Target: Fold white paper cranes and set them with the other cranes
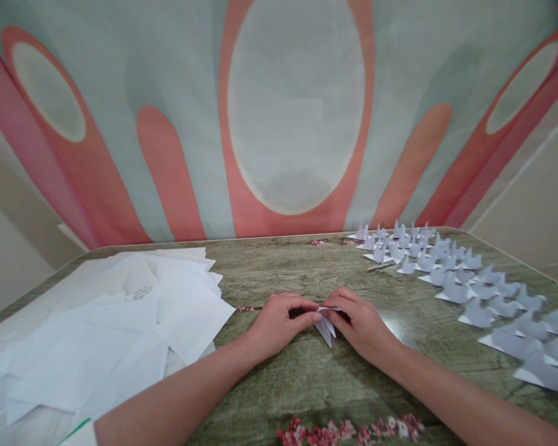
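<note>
Between my two hands, a small piece of folded white paper (324, 328) hangs just above the middle of the table, its pointed flaps facing down toward me. My left hand (286, 319) pinches its left side between thumb and fingers. On the other side, my right hand (356, 319) grips the paper's upper right edge, with the fingers curled over it. Part of the paper is hidden behind the fingers.
A wide, loose pile of white paper sheets (121, 322) covers the table's left side. Rows of folded paper birds (453, 288) stand along the right. The wood-patterned table (270, 266) bears printed pink flowers (348, 430) and ends at a patterned backdrop (292, 223).
</note>
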### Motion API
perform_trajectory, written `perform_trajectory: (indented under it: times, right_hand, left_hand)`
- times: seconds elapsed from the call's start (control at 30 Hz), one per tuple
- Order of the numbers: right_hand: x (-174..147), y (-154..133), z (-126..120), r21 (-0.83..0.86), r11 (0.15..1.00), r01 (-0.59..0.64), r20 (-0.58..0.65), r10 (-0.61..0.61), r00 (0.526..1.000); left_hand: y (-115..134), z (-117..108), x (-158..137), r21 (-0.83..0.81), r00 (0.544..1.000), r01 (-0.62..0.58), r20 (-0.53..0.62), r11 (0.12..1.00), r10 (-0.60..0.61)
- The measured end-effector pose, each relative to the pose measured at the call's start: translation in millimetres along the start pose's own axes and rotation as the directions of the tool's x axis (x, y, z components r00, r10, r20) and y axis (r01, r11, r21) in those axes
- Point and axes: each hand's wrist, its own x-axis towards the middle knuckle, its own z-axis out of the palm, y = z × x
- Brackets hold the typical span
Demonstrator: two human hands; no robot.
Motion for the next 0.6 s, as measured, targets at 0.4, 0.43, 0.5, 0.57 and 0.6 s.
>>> perform_trajectory:
  times: [0.4,0.43,0.5,0.57,0.6]
  right_hand:
    - [-2.2,4.8,3.8,-0.046,0.996,0.076,0.021,-0.075,0.997]
    - [-2.5,4.6,4.2,-0.052,0.995,0.080,0.029,-0.078,0.996]
    - [-2.9,4.3,4.6,-0.060,0.995,0.083,0.041,-0.081,0.996]
    - [-3.2,4.4,4.7,-0.060,0.994,0.087,0.054,-0.084,0.995]
    - [-3.3,4.4,4.5,-0.060,0.994,0.090,0.061,-0.086,0.994]
  left_hand:
    - [-1.2,12.5,3.0,0.028,0.987,0.095,-0.131,0.995,-0.090]
    - [-1.7,12.9,3.1,0.039,0.987,0.093,-0.136,0.995,-0.087]
    - [-2.4,13.3,3.2,0.067,0.987,0.080,-0.148,0.995,-0.069]
    - [-2.8,13.1,3.1,0.102,0.986,0.060,-0.163,0.993,-0.043]
    - [-3.0,12.9,3.0,0.122,0.985,0.052,-0.169,0.991,-0.031]
